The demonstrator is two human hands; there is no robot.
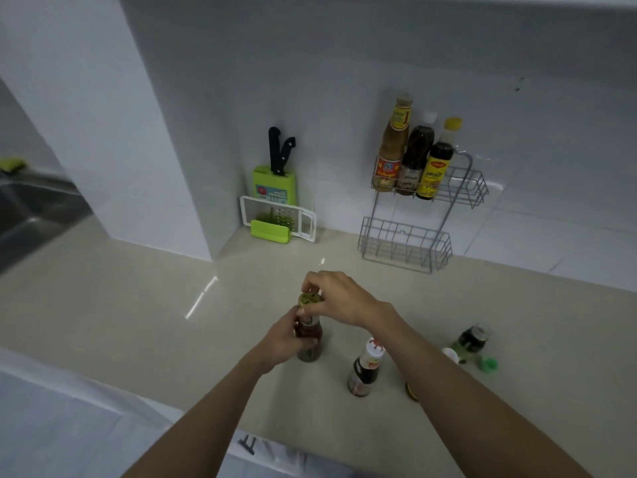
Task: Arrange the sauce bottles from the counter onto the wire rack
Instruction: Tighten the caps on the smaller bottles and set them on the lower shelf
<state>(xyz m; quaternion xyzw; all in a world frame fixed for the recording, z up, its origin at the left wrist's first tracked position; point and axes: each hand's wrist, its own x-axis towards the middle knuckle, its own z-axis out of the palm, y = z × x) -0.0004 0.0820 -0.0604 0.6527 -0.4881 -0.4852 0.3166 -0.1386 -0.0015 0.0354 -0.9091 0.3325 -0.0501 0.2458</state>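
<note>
Both hands on red sauce btl (309,339), upright on counter (138,305) | L hand (287,339) clamped on body | R hand (339,298) pinching green cap (309,300) | dark btl (365,369) just R of hands, 2 more further R | wire rack (431,208) beyond on wall, 3 btls up top, clear path.
</note>
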